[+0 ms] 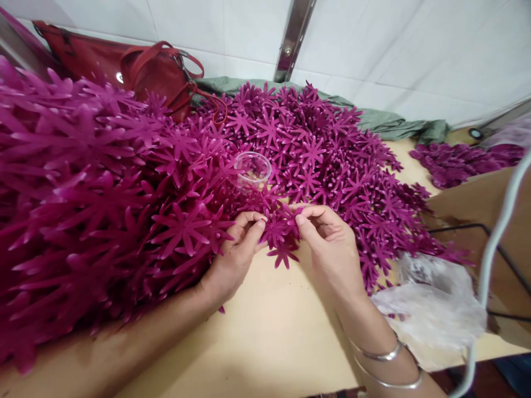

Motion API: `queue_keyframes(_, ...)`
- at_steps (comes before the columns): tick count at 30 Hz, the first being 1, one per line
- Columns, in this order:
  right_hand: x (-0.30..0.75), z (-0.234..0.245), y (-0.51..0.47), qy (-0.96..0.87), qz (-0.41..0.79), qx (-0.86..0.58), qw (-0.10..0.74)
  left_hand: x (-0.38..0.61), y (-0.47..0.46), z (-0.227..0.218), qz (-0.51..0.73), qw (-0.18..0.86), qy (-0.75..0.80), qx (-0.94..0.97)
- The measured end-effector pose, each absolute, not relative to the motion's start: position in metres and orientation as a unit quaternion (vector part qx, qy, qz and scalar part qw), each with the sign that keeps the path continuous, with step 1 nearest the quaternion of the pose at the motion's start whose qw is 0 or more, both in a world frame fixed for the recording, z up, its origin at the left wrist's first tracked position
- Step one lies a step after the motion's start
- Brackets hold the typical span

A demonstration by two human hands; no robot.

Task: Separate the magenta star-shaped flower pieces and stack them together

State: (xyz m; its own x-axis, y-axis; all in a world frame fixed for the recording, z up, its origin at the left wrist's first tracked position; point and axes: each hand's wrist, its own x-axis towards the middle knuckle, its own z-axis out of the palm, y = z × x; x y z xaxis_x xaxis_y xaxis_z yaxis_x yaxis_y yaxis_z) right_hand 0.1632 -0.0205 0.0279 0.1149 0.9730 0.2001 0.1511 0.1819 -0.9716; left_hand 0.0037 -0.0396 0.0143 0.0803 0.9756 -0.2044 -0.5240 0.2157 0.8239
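The table [265,331] is a plain pale tan top, and honestly purple flowers [182,229] take up most of it. There's a big heap [103,182] all down the left side, running into a second heap [307,143] that spreads along the far edge and off to the right. A smaller pile [464,160] sits by the far right corner. Some green cloth [384,121] is bunched along the far edge, and a crumpled plastic bag [433,307] lies toward the near right corner. Bare tabletop runs from the near edge to around the middle, with a few dark specks.
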Motion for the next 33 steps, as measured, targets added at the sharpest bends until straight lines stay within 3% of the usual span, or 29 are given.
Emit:
queue_keyframes(3,0.165,0.027,-0.02,-0.53,0.384,-0.504,0.563,0.004,-0.04,0.014,0.564,0.671,0.394,0.277)
queue_keyframes(7,0.163,0.03,-0.025,-0.564,0.294,-0.497,0.59,0.003,-0.04,0.014,0.564,0.668,0.398,0.278)
queue_keyframes(13,0.155,0.031,-0.03,-0.736,0.199,-0.443,0.471,0.002,-0.04,0.011,0.563,0.658,0.411,0.285)
queue_keyframes(22,0.16,0.025,-0.026,-0.689,0.234,-0.5,0.47,0.002,-0.037,-0.003,0.572,0.654,0.35,0.351)
queue_keyframes(27,0.161,0.019,-0.022,-0.61,0.361,-0.522,0.475,0.002,-0.037,-0.002,0.569,0.659,0.341,0.355)
queue_keyframes(33,0.163,0.022,-0.019,-0.548,0.421,-0.491,0.53,0.005,-0.037,0.001,0.554,0.644,0.381,0.367)
